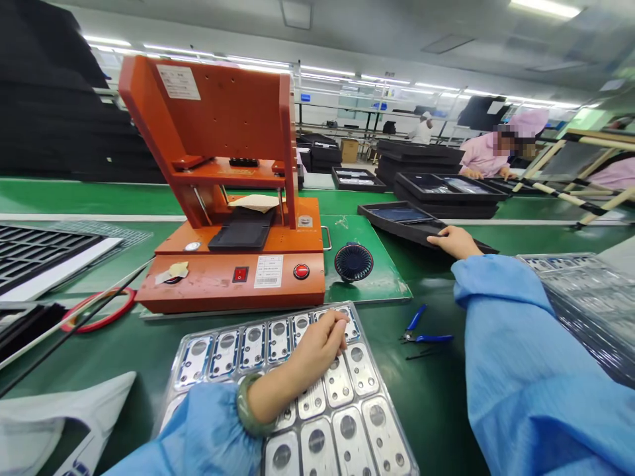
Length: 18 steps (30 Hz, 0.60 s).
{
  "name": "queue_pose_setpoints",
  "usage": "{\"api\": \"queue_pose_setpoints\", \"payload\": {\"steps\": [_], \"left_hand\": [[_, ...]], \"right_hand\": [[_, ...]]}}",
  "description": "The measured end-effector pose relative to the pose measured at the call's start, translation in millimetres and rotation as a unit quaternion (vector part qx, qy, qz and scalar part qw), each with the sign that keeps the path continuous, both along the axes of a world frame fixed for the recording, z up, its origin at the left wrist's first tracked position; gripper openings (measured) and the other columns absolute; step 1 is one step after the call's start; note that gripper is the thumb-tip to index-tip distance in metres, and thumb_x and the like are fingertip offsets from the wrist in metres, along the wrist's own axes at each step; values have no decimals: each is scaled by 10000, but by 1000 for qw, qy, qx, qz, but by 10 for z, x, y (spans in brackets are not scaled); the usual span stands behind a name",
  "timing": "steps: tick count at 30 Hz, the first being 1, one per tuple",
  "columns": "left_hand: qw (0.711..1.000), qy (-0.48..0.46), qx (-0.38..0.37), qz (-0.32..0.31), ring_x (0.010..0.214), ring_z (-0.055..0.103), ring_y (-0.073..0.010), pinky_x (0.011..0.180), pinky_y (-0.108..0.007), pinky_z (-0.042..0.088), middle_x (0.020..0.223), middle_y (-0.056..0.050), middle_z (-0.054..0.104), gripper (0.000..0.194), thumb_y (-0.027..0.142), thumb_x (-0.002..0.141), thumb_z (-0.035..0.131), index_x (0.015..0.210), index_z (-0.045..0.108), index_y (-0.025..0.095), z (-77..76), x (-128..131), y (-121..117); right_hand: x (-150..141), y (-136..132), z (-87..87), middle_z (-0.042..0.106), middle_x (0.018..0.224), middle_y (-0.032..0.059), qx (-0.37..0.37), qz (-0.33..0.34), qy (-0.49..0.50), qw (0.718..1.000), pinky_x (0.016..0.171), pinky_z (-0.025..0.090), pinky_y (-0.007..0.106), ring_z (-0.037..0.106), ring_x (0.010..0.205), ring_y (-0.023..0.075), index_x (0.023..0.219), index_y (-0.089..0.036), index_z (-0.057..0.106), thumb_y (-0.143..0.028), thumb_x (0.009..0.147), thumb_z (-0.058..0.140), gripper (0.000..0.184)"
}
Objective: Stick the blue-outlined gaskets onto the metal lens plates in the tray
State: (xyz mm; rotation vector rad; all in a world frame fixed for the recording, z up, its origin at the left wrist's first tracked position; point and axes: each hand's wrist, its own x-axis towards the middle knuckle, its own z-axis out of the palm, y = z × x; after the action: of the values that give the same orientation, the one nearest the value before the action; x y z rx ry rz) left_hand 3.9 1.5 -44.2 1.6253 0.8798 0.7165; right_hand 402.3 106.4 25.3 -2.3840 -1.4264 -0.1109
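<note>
Head view, out over the green bench (431, 390)

Looking forward and down from the wearer's head, bench close below, room beyond.

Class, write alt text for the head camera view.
A person in blue sleeves at a green workbench: left hand over a clear tray of silver plates, right hand holding the edge of a black tray. An orange press stands behind the plates; blue-handled nippers lie to their right.

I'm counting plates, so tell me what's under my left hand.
Under your left hand is a clear tray of metal plates; plate surfaces directly beneath it are hidden.
</note>
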Motion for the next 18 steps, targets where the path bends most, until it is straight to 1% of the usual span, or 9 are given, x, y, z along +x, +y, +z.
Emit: {"api": "queue_pose_setpoints", "payload": {"steps": [3, 5, 6, 8, 12, 14, 15, 16, 18], "left_hand": [[1000, 5, 16, -3, 561, 547, -119, 596, -244, 439, 629, 35, 568, 255, 397, 933, 367, 956, 530, 202, -5, -1, 0], [1000, 7, 28, -4, 565, 555, -122, 595, -245, 447, 636, 30, 580, 266, 401, 939, 353, 961, 529, 203, -19, -1, 1], [999, 10, 36, -6, 566, 559, -123, 593, -246, 450, 639, 27, 584, 272, 403, 942, 344, 962, 526, 203, -29, 0, 3], [998, 18, 52, -9, 568, 568, -126, 594, -247, 460, 641, 24, 590, 280, 403, 948, 327, 960, 522, 202, -49, 3, 5], [996, 42, 80, -12, 562, 580, -131, 593, -252, 478, 642, 19, 602, 292, 388, 957, 297, 968, 519, 199, -52, -1, 2], [993, 58, 104, -16, 582, 592, -144, 601, -268, 488, 663, 2, 619, 305, 372, 961, 283, 985, 529, 192, -19, -9, 4], [991, 63, 116, -16, 643, 610, -160, 647, -290, 498, 715, -22, 640, 298, 358, 957, 302, 991, 542, 185, 4, -14, 11], [986, 78, 145, -11, 746, 627, -183, 723, -321, 501, 798, -53, 660, 285, 339, 950, 328, 997, 558, 178, 27, -19, 21], [964, 135, 229, 15, 1009, 588, -247, 914, -413, 440, 1023, -116, 658, 266, 290, 931, 382, 1034, 591, 162, 63, -24, 50]], "right_hand": [[-177, -17, -197, 648, 772, 7, -84, -3, -6, 996, 719, 502, 326, 623, 719, 147, 788, -146, 621, -434, 870, 610, 299], [-277, -25, -312, 651, 802, 11, -108, -6, -12, 994, 712, 511, 320, 622, 721, 138, 821, -148, 624, -431, 899, 576, 298], [-303, -14, -333, 652, 823, 16, -109, -9, -17, 994, 712, 514, 320, 622, 731, 138, 839, -149, 625, -428, 905, 569, 292], [-301, 48, -280, 650, 868, 27, -93, -17, -29, 995, 725, 515, 328, 622, 768, 146, 873, -149, 625, -429, 907, 565, 289], [-192, 277, 22, 643, 929, 45, -46, -37, -49, 997, 762, 509, 358, 619, 835, 169, 919, -145, 621, -446, 902, 562, 308], [-171, 361, 108, 641, 942, 50, -32, -41, -53, 997, 773, 507, 370, 618, 849, 175, 932, -138, 620, -434, 900, 568, 303], [-180, 379, 109, 640, 945, 52, -29, -40, -54, 997, 775, 507, 373, 618, 851, 177, 937, -135, 620, -429, 898, 574, 300], [-200, 381, 80, 640, 946, 52, -27, -36, -53, 998, 774, 508, 374, 619, 850, 177, 940, -134, 620, -425, 896, 578, 298], [-266, 349, -49, 642, 936, 48, -30, -23, -48, 998, 766, 513, 369, 622, 834, 172, 940, -135, 622, -426, 893, 584, 297]]}}
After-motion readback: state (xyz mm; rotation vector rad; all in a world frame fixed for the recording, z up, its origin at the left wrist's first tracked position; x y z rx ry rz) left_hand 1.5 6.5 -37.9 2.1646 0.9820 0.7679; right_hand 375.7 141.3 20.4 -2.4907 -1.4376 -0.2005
